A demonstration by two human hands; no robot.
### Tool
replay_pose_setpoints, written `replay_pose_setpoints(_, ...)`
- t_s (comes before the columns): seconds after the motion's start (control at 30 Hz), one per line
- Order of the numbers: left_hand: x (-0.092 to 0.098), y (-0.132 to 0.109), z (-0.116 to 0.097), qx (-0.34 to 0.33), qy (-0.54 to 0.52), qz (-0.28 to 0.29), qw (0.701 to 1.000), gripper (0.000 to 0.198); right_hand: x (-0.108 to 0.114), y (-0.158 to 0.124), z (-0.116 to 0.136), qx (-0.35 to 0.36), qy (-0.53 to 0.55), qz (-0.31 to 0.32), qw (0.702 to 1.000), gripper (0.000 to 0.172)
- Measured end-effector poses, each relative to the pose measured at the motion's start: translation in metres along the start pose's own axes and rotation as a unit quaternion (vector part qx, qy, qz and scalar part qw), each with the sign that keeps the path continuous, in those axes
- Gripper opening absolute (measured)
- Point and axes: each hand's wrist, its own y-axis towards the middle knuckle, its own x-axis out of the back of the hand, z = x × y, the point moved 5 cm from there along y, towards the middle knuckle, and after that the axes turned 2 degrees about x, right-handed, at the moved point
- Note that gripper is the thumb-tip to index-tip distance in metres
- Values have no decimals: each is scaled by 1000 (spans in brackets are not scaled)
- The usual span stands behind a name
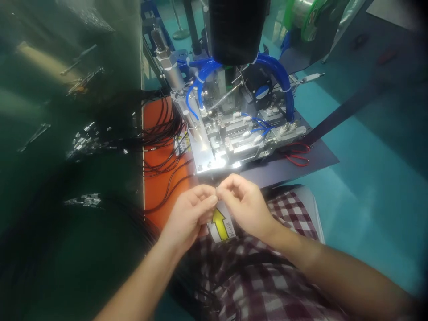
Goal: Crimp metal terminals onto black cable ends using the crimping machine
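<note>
My left hand (pixel 190 211) is pinched closed, its thumb and finger meeting those of my right hand (pixel 245 203), which is pinched closed as well. Whatever lies between the fingertips is too small to make out. Both hands are held in front of a metal machine (pixel 234 142) with a brightly lit plate, and above a label with a yellow arrow (pixel 219 223). Left of the machine, black cables (pixel 163 167) run across an orange surface (pixel 152 187). Some of the cables lead toward my left forearm.
On the dark green table (pixel 110 254) at left lie bunches of cables with small metal ends (pixel 88 200) and a few loose metal pieces (pixel 35 136). Blue air tubes (pixel 281 73) arch over the machine under a black cylinder (pixel 236 31). Red wires (pixel 299 156) hang at its right.
</note>
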Motion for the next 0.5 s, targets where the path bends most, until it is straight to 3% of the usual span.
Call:
replay_pose_setpoints(0.17, 1, -9, -2, 6, 87, -52, 995, 25, 3, -2, 9, 76, -68, 9, 995, 12)
replay_pose_setpoints(0.27, -2, -12, -6, -64, 118, -80, 988, 22, 2, -5, 11, 92, -80, 1, 993, 13)
replay_pose_setpoints(0.4, -5, -16, -16, -196, 191, -149, 950, 10, -3, -4, -2, -54, 40, 15, 998, 14)
replay_pose_setpoints(0.5, -4, -10, -11, -162, 174, -133, 962, 12, -4, -1, -7, -130, 84, 46, 987, 14)
